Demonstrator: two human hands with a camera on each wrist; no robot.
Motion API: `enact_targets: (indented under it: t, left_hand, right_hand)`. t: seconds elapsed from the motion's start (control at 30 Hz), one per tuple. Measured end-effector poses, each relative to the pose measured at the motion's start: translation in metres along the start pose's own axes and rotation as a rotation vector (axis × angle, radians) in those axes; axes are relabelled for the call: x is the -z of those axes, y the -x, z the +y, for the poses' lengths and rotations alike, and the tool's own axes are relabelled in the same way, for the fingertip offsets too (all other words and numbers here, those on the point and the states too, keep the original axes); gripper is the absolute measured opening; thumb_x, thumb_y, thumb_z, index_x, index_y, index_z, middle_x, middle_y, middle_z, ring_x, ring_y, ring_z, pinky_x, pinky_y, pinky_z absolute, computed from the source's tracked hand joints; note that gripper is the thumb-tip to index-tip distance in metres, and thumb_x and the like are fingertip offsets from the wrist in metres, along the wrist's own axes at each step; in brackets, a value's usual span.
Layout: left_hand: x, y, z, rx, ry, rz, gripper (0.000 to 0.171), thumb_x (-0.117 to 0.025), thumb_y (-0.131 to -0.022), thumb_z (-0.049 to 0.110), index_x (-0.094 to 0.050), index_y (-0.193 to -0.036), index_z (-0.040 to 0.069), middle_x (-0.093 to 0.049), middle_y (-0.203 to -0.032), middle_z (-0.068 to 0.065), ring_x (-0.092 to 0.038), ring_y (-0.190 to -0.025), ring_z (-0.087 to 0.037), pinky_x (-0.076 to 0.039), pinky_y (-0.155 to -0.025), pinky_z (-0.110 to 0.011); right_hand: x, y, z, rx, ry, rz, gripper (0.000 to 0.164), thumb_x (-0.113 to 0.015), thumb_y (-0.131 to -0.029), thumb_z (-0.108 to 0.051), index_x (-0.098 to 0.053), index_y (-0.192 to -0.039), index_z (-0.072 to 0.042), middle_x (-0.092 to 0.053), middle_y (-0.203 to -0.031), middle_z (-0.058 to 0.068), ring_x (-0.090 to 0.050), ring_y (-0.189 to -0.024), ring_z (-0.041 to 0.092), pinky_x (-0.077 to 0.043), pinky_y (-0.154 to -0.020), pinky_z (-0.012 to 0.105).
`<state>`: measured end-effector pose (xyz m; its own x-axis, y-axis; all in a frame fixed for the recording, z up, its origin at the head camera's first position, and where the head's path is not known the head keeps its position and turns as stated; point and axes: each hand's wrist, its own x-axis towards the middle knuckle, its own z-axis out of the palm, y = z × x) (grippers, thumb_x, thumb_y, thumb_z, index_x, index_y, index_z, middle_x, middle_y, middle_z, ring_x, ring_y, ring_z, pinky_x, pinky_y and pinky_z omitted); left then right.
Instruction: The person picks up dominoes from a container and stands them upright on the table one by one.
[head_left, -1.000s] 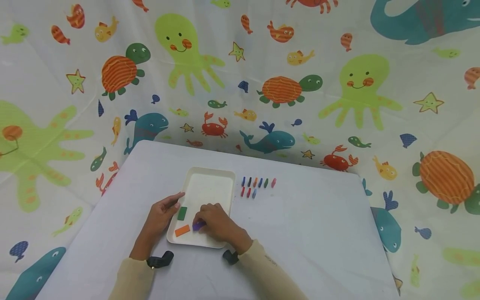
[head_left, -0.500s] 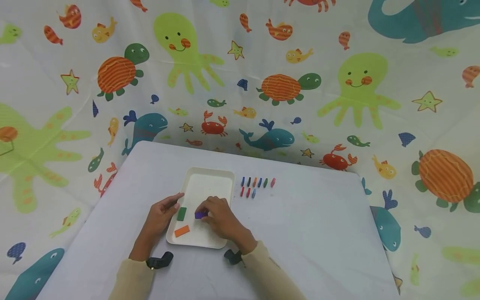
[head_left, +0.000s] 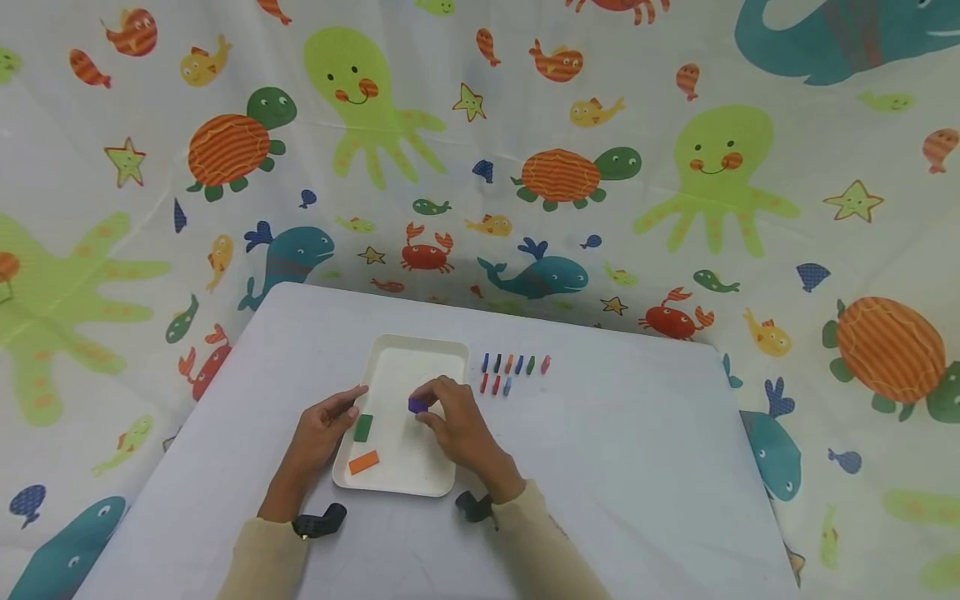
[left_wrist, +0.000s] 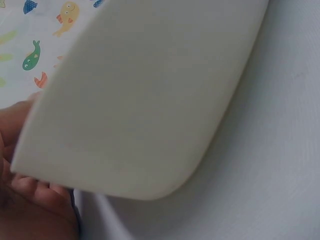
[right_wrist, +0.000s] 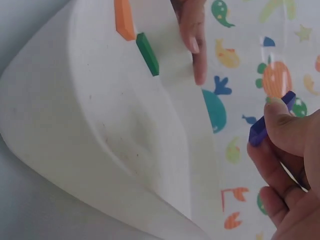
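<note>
My right hand [head_left: 461, 421] pinches a small purple block [right_wrist: 257, 131] between thumb and fingertips, raised over the middle of the white tray [head_left: 420, 343]. In the right wrist view the block appears as a short bar with angled ends. My left hand [head_left: 322, 429] holds the tray by its left rim, thumb on the inner side; in the left wrist view the outer tray wall [left_wrist: 135, 110] hides part of that hand. Inside the tray, a green block [head_left: 363, 428] lies by the left wall and an orange block [head_left: 363, 462] near the front left corner.
Right of the tray, several short crayon-like sticks [head_left: 508, 363] stand out in two rows on the white table [head_left: 637, 450]. Behind the table hangs a sea-animal patterned cloth [head_left: 465, 167]. Small dark specks dot the tray floor.
My right hand has lifted the purple block from near the orange one and carried it away from me and rightward above the tray. The left hand stays at the rim.
</note>
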<state>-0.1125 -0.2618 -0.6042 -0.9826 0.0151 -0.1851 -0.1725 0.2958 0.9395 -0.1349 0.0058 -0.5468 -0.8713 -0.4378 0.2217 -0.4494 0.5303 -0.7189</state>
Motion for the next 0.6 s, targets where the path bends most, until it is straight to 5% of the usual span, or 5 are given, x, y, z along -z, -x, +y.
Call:
enact_targets:
  t: [0.37, 0.6]
  left_hand:
    - [0.000, -0.001, 0.001, -0.022, 0.025, -0.005, 0.050, -0.062, -0.109, 0.028, -0.054, -0.156, 0.013, -0.047, -0.167, -0.008, -0.036, -0.160, -0.031, -0.037, -0.113, -0.007]
    - [0.000, 0.000, -0.001, -0.011, 0.034, -0.005, 0.049, -0.062, -0.109, 0.026, -0.054, -0.155, 0.013, -0.047, -0.168, -0.008, -0.035, -0.161, -0.031, -0.037, -0.109, -0.002]
  right_hand:
    - [0.012, -0.001, 0.008, -0.008, -0.060, 0.165, 0.030, -0.077, -0.096, -0.007, -0.065, -0.124, -0.012, -0.072, -0.116, 0.003, -0.069, -0.106, 0.015, -0.060, -0.104, 0.042]
    - [0.016, -0.001, 0.016, -0.016, -0.044, 0.252, 0.032, -0.078, -0.095, -0.003, -0.065, -0.123, -0.011, -0.073, -0.116, 0.002, -0.072, -0.107, 0.014, -0.055, -0.112, 0.039]
